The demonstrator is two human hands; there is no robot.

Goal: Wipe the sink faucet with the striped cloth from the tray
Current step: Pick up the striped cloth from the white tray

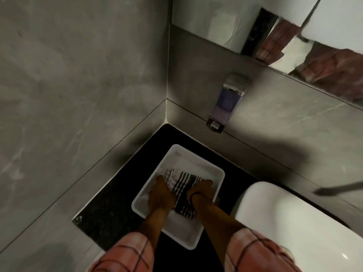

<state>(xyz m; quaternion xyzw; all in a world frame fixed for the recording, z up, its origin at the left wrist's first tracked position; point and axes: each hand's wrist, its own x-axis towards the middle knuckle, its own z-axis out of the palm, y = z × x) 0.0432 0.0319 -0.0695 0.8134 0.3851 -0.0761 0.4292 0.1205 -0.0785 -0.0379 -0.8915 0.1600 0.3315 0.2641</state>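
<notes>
Hands (161, 195) (200, 190) in white tray (220, 173), fingers on striped cloth (184, 185), grip unclear, no legible writing

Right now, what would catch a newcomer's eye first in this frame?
Both hands, left hand and right hand, press on a black-and-white striped cloth inside a white tray, set on a black counter in the wall corner. A soap dispenser hangs on the grey wall above, and a white sink basin curves in at the right.
</notes>
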